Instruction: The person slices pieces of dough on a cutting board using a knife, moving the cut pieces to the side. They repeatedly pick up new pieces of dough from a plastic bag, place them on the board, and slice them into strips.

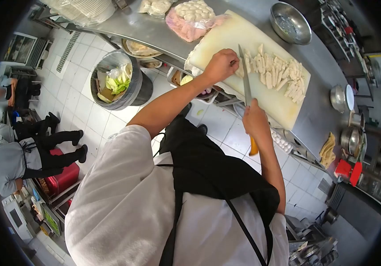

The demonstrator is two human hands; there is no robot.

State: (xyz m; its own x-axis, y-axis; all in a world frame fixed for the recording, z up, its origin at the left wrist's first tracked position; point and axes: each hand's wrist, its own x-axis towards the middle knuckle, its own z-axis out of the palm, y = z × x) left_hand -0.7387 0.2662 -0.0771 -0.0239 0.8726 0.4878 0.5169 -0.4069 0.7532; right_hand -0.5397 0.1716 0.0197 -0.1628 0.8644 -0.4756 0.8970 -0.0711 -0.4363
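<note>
My right hand point(255, 119) is closed around the yellow handle of a long kitchen knife point(246, 79), its blade pointing away across the white cutting board point(285, 116). Beside the blade, my left hand point(222, 65) rests over the board with its fingers curled in; whatever they hold, if anything, is hidden. To the right of the knife lie many pale cut strips of food point(272, 71), loosely spread over the board. A plastic bag with pale rounded pieces point(193, 12) sits at the board's far left corner.
A steel bowl point(290, 23) stands beyond the board on the steel table point(155, 25). A lined bin with green leaf scraps point(117, 84) is on the floor to the left. A yellowish cloth point(328, 150) lies at the right. Other people point(15, 155) are at the far left.
</note>
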